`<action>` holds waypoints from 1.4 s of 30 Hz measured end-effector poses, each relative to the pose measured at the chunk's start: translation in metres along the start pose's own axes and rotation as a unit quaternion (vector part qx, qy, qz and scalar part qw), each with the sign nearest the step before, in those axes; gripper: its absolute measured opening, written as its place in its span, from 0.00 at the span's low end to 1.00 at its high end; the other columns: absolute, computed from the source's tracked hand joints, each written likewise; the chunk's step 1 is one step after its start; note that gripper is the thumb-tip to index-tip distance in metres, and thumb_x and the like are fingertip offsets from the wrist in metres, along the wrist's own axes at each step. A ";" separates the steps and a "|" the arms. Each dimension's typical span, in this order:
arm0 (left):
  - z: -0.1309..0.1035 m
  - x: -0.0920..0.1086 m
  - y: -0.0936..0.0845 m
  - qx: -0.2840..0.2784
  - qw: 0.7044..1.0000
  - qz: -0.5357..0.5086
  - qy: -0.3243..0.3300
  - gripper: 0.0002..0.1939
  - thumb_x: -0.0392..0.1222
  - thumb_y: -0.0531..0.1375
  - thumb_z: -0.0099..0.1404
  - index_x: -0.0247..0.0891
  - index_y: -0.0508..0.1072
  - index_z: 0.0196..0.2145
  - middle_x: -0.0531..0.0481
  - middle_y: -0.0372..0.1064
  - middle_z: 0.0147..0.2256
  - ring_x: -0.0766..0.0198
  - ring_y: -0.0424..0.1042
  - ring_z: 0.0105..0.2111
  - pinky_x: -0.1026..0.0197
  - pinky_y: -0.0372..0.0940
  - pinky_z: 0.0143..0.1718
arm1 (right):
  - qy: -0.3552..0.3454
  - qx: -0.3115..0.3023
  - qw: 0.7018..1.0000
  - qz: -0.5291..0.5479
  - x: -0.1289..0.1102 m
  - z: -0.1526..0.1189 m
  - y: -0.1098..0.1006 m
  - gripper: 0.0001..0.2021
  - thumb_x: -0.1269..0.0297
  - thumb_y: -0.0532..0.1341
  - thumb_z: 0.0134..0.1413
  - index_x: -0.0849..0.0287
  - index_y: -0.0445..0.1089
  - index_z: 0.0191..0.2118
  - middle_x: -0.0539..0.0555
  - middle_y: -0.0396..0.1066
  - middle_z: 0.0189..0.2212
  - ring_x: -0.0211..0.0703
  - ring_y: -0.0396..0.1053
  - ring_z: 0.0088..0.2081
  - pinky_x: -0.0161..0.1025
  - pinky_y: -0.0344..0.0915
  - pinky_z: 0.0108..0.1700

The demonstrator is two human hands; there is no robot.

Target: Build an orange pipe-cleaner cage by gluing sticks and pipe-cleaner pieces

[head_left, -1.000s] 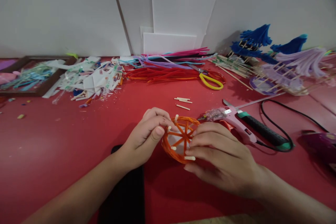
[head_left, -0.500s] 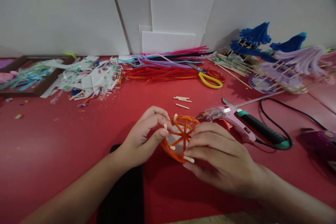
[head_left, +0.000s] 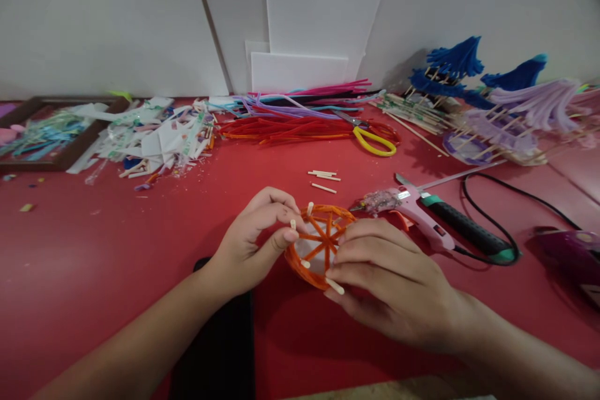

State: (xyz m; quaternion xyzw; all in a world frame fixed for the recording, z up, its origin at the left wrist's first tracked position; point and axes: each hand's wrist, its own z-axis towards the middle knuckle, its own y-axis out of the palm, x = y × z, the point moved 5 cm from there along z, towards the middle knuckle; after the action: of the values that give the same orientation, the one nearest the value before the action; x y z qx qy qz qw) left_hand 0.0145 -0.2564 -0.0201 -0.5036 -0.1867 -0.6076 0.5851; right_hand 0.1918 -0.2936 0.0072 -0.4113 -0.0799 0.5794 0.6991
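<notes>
An orange round frame [head_left: 327,239] with spokes like a wheel and a pale disc inside is held between both hands. Several short wooden sticks stand on its rim. My left hand [head_left: 260,244] is at the left side, thumb and fingertips closed around one short stick [head_left: 293,224]. At the right side, my right hand [head_left: 391,275] grips the rim, its fingertips by another stick [head_left: 334,286] at the near edge. The right fingers partly hide the frame's right side. Beyond the frame, several cut wooden sticks [head_left: 324,188] lie on the red table [head_left: 225,181].
A pink glue gun [head_left: 424,222] and green-black cutter [head_left: 469,231] lie right, with a black cable. Behind are yellow-handled scissors [head_left: 375,142], pipe cleaners [head_left: 285,129], and scraps [head_left: 162,140]. Blue and lilac models [head_left: 510,119] stand back right. A black object [head_left: 218,344] lies near the left forearm.
The view has shifted slightly, moving most things a little left. Both hands keep nearly the same hold on the orange frame; the near-edge stick appears tilted slightly more downward.
</notes>
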 end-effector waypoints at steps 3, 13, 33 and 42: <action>0.000 -0.001 -0.001 0.004 1.000 -0.001 0.007 0.11 0.47 0.58 0.71 0.40 0.76 0.36 0.47 0.67 0.39 0.63 0.71 0.40 0.60 0.69 0.44 | 0.001 -0.004 1.000 0.004 0.001 -0.001 0.001 0.01 0.73 0.65 0.56 0.62 0.73 0.36 0.51 0.76 0.32 0.38 0.70 0.37 0.39 0.71 0.48; 0.001 -0.002 -0.002 0.010 1.000 -0.013 0.022 0.10 0.48 0.59 0.70 0.41 0.76 0.40 0.47 0.69 0.39 0.62 0.71 0.41 0.60 0.68 0.44 | -0.014 -0.008 1.000 -0.012 0.000 0.001 -0.004 0.03 0.70 0.65 0.56 0.61 0.72 0.37 0.53 0.76 0.33 0.40 0.72 0.38 0.40 0.70 0.49; -0.006 -0.003 0.023 -0.169 0.985 -0.011 0.041 0.63 0.54 0.74 0.50 0.51 0.35 0.68 0.35 0.56 0.60 0.39 0.63 0.61 0.36 0.60 0.63 | 0.437 -0.360 0.780 -0.265 0.121 -0.065 -0.062 0.08 0.58 0.55 0.52 0.54 0.63 0.26 0.56 0.73 0.27 0.46 0.68 0.26 0.41 0.55 0.30; -0.007 -0.008 0.024 -0.150 0.986 -0.063 0.027 0.60 0.49 0.75 0.50 0.49 0.39 0.66 0.39 0.61 0.54 0.46 0.70 0.55 0.44 0.69 0.56 | 0.513 -0.259 0.749 -0.331 0.113 -0.041 -0.069 0.12 0.56 0.59 0.47 0.56 0.65 0.37 0.59 0.75 0.34 0.52 0.70 0.33 0.41 0.59 0.34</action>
State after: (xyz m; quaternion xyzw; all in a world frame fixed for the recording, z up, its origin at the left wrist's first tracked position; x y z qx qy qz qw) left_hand 0.0318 -0.2641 -0.0385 -0.5567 -0.1089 -0.6776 0.4681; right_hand 0.3034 -0.2137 -0.0147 -0.7596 0.0126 -0.0288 0.6496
